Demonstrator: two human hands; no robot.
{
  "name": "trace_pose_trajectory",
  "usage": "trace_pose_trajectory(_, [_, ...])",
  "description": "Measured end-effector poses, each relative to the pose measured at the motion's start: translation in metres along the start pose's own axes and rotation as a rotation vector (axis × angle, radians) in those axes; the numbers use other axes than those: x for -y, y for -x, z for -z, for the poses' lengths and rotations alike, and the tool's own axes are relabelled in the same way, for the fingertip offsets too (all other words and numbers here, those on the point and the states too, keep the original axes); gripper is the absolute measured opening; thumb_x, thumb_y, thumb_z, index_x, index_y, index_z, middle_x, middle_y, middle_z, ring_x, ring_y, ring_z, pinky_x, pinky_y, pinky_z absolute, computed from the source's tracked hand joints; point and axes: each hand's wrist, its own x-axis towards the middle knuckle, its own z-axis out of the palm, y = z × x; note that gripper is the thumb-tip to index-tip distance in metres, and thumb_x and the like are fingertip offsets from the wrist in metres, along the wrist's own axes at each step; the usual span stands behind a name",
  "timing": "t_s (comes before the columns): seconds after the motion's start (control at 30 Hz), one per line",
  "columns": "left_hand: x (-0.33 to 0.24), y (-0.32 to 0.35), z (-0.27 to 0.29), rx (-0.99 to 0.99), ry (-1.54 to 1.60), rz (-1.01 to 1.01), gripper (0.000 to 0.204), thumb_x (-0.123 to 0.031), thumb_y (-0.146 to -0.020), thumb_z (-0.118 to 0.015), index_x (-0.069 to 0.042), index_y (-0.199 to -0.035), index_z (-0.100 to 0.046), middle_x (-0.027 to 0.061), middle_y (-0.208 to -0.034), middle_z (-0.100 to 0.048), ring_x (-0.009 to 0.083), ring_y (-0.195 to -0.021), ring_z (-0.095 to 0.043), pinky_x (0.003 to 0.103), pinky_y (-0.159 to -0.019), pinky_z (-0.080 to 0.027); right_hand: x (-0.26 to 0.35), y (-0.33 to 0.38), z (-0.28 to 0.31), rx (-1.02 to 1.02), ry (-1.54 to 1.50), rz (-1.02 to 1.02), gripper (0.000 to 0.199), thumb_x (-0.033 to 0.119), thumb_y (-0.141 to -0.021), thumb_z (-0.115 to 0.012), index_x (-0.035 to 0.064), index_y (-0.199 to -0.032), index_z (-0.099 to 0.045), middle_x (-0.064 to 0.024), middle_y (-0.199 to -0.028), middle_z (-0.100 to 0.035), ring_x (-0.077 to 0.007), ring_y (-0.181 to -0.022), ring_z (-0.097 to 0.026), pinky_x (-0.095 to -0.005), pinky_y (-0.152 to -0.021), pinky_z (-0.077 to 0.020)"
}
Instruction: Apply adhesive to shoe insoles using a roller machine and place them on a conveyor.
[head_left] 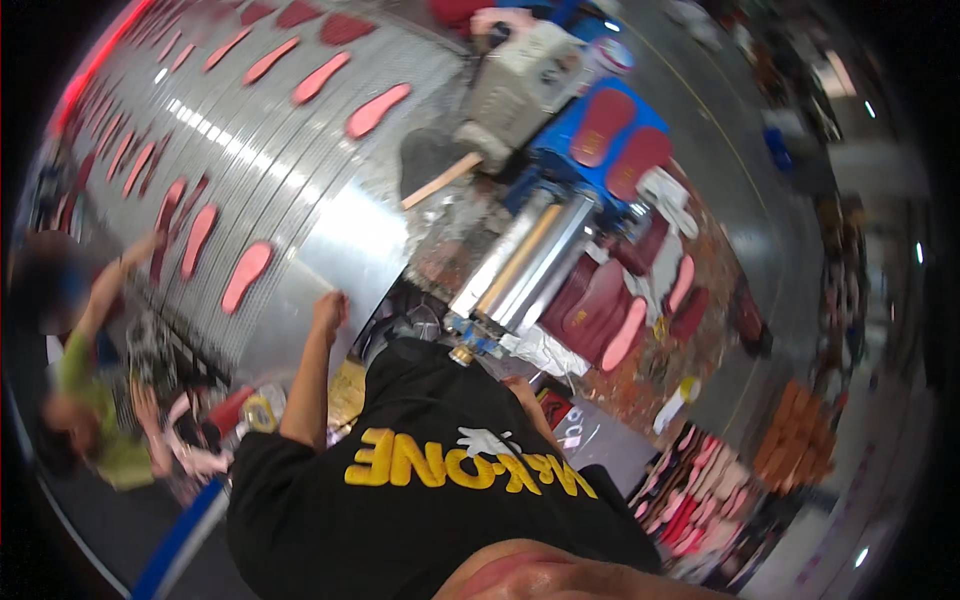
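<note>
My left hand [333, 306] is closed over the smooth metal end of the conveyor [352, 232], its fingers curled. Whatever it may hold is too small to make out. The closest pink insole [247, 276] lies on the slatted belt, apart from that hand. My right hand [520, 390] is low, close to my body and beside the roller machine [525, 265]; its fingers are mostly hidden. Dark red sole pieces [585, 300] and a pink insole [625, 335] lie on the worn table right of the rollers.
Rows of pink and dark red insoles [376, 110] cover the conveyor. A co-worker [105, 420] in a yellow-green top reaches over its left side. Beyond the rollers stand a grey machine [525, 85] and a blue tray [575, 125] with red soles. Stacked insoles [700, 490] are at lower right.
</note>
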Motion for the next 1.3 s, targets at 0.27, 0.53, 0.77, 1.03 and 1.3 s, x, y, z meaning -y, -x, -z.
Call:
trace_pose_trajectory(0.27, [-0.037, 0.018, -0.042, 0.211, -0.252, -0.236, 0.025, -0.024, -0.093, -0.048, -0.009, -0.074, -0.051, -0.0007, -0.060, -0.047, 0.0086, -0.049, -0.043, 0.023, -0.044, -0.036, 0.070, 0.025, 0.027, 0.125, 0.222, -0.307, 0.016, 0.019, -0.075, -0.056, 0.0042, -0.073, -0.060, -0.0030, -0.060, -0.058, -0.0132, -0.053, -0.052, -0.0289, -0.050, -0.0442])
trace_pose_trajectory(0.53, [-0.027, 0.004, -0.039, 0.191, -0.355, -0.147, 0.012, -0.012, -0.091, -0.050, -0.005, -0.082, -0.053, 0.0021, -0.063, -0.051, 0.0101, -0.048, -0.047, 0.024, -0.042, -0.039, 0.343, 0.073, 0.119, -0.865, 0.091, 0.634, 0.017, 0.017, -0.086, -0.059, -0.0006, -0.086, -0.057, -0.0111, -0.068, -0.060, -0.0143, -0.057, -0.054, -0.0306, -0.054, -0.0436])
trace_pose_trajectory(0.77, [0.020, -0.083, -0.020, 0.104, -0.919, -0.373, 0.029, -0.025, -0.076, -0.066, 0.002, -0.085, -0.058, 0.0143, -0.070, -0.062, 0.0285, -0.068, -0.061, 0.039, -0.064, -0.050, 0.515, -0.019, 0.140, -1.179, 0.456, 0.702, 0.041, 0.033, -0.079, -0.064, 0.0012, -0.104, -0.059, -0.0143, -0.090, -0.065, -0.0294, -0.084, -0.063, -0.0389, -0.073, -0.0485])
trace_pose_trajectory(1.03, [-0.001, -0.065, -0.027, 0.084, -1.293, -0.206, 0.059, -0.042, -0.072, -0.066, 0.002, -0.110, -0.054, 0.0295, -0.111, -0.056, 0.0444, -0.106, -0.053, 0.045, -0.091, -0.044, 0.516, -0.113, 0.171, -0.884, 0.330, 0.362, 0.025, 0.023, -0.071, -0.075, -0.0004, -0.073, -0.068, -0.0106, -0.067, -0.067, -0.0163, -0.056, -0.063, -0.0307, -0.053, -0.0486])
trace_pose_trajectory(1.3, [-0.007, -0.081, -0.029, 0.260, -1.299, -0.071, 0.063, -0.040, -0.073, -0.066, 0.005, -0.115, -0.051, 0.0305, -0.113, -0.056, 0.0427, -0.101, -0.057, 0.045, -0.083, -0.049, 0.524, -0.059, 0.169, -0.695, -0.799, 0.958, 0.020, 0.009, -0.083, -0.067, -0.0006, -0.100, -0.062, -0.0065, -0.093, -0.065, -0.0113, -0.079, -0.062, -0.0233, -0.068, -0.0490])
